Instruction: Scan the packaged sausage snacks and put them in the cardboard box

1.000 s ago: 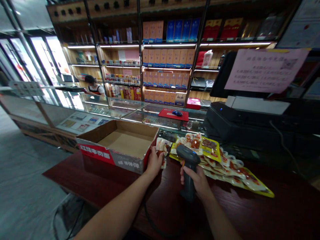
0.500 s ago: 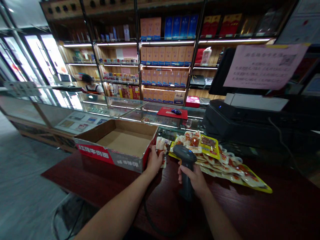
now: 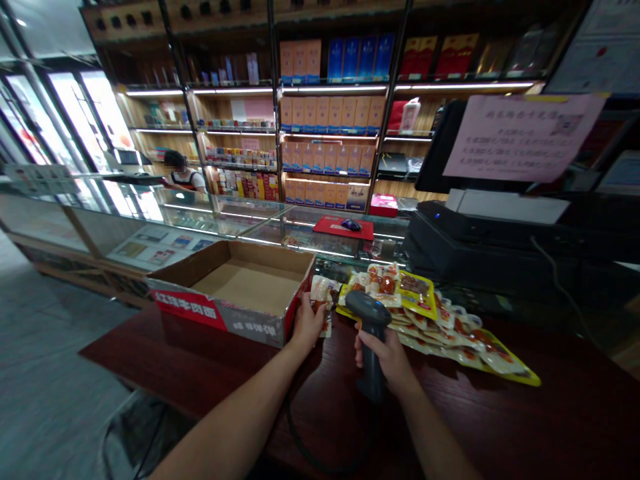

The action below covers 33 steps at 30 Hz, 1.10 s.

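Note:
My right hand (image 3: 387,357) grips the handle of a dark barcode scanner (image 3: 369,320), whose head points away toward a fanned pile of yellow-edged snack packets (image 3: 450,330) on the dark red counter (image 3: 500,427). My left hand (image 3: 307,325) is closed on one clear snack packet (image 3: 320,295), held upright just beside the right wall of an open cardboard box (image 3: 240,287). The box is empty inside and has a red and grey printed front.
A black register and printer (image 3: 480,237) with a screen and a pink paper notice (image 3: 520,137) stands at the back right. Glass display cases (image 3: 190,220) run behind, with a red mouse pad (image 3: 344,228). Shelves of boxed goods (image 3: 330,113) fill the wall. A person (image 3: 181,170) sits far left.
Almost nothing differs; the view has shifted slightly and both hands hold the same things in the same places.

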Tool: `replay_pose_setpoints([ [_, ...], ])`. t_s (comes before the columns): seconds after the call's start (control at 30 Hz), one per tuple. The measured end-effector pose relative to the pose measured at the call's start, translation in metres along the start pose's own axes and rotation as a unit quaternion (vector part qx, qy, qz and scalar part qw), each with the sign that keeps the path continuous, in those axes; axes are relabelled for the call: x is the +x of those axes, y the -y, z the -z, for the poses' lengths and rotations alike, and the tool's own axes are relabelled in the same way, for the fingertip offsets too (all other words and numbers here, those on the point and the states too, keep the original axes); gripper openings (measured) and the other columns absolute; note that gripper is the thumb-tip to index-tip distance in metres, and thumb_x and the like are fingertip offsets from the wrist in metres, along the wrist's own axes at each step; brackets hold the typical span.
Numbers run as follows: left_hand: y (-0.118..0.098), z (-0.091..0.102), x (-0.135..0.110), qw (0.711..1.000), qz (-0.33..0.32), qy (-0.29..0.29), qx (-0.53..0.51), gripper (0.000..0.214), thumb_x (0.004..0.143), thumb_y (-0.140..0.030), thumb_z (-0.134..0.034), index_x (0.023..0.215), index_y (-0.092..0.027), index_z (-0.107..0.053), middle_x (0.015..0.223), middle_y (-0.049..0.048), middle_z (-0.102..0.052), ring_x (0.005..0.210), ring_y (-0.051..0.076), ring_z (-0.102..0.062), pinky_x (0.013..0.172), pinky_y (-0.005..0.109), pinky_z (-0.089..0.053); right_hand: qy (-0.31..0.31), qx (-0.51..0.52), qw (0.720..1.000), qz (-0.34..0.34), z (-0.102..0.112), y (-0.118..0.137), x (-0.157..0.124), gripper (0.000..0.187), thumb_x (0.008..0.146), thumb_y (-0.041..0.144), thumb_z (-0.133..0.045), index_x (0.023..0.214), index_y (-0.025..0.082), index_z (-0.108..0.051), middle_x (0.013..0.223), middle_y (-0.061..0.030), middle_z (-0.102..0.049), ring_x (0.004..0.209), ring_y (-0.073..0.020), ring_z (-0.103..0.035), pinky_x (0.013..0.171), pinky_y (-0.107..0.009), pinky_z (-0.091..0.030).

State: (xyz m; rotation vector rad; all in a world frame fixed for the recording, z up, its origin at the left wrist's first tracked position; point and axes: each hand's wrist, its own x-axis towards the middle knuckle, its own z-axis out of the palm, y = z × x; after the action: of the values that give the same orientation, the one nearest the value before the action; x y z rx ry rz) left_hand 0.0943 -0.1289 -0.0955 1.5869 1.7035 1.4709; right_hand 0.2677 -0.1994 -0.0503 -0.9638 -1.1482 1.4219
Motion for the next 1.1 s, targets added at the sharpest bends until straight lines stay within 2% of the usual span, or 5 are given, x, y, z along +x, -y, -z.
replay_pose_setpoints([
  [0.3,-0.012,-0.003,0.007,0.983,0.043,0.034,-0.173,0.036,0.064,-0.015,-0.06,0.097,-0.016,-0.048,0.089,0.0057,-0.063,0.082,0.018,-0.061,0.078,0.031,-0.047,-0.043,0.034,0.998,-0.011,0.005,0.021,-0.002,0.033,0.061,0.038,-0.07,0.079,0.014,-0.057,0.052,0.003,-0.058,0.039,-0.0115,-0.053,0.037,-0.023,-0.046],
  [0.57,-0.077,-0.044,0.028,0.948,-0.006,0.113,-0.298,0.046,0.066,-0.018,-0.061,0.109,-0.016,-0.046,0.087,0.0035,-0.062,0.078,0.015,-0.061,0.073,0.029,-0.048,-0.125,0.038,0.991,0.04,0.049,0.06,-0.019,0.034,0.059,0.038,-0.073,0.078,0.013,-0.06,0.054,0.0013,-0.06,0.041,-0.0127,-0.055,0.038,-0.024,-0.048],
  [0.7,-0.12,-0.083,0.03,0.969,-0.035,0.136,-0.203,0.056,0.068,-0.016,-0.06,0.121,-0.019,-0.04,0.089,0.0027,-0.06,0.071,0.013,-0.059,0.068,0.027,-0.047,-0.168,0.039,0.984,0.053,0.071,0.066,-0.027,0.034,0.057,0.038,-0.074,0.075,0.013,-0.061,0.053,0.0015,-0.06,0.04,-0.0125,-0.055,0.037,-0.024,-0.048],
  [0.83,-0.146,-0.115,0.025,0.982,-0.121,0.129,-0.062,0.047,0.072,-0.014,-0.055,0.118,-0.018,-0.047,0.099,0.0071,-0.059,0.089,0.017,-0.057,0.082,0.031,-0.043,-0.185,0.036,0.981,0.054,0.09,0.065,-0.034,0.033,0.059,0.039,-0.073,0.076,0.013,-0.061,0.052,0.0014,-0.06,0.04,-0.012,-0.054,0.037,-0.024,-0.048],
  [1.1,-0.156,-0.128,0.018,0.96,-0.159,0.087,0.214,0.022,0.079,-0.032,-0.051,0.088,-0.016,-0.064,0.105,0.0148,-0.054,0.103,0.029,-0.047,0.087,0.043,-0.037,-0.209,0.039,0.976,0.05,0.107,0.064,-0.043,0.033,0.06,0.037,-0.072,0.08,0.014,-0.06,0.052,0.0025,-0.06,0.04,-0.0124,-0.055,0.038,-0.025,-0.049],
])
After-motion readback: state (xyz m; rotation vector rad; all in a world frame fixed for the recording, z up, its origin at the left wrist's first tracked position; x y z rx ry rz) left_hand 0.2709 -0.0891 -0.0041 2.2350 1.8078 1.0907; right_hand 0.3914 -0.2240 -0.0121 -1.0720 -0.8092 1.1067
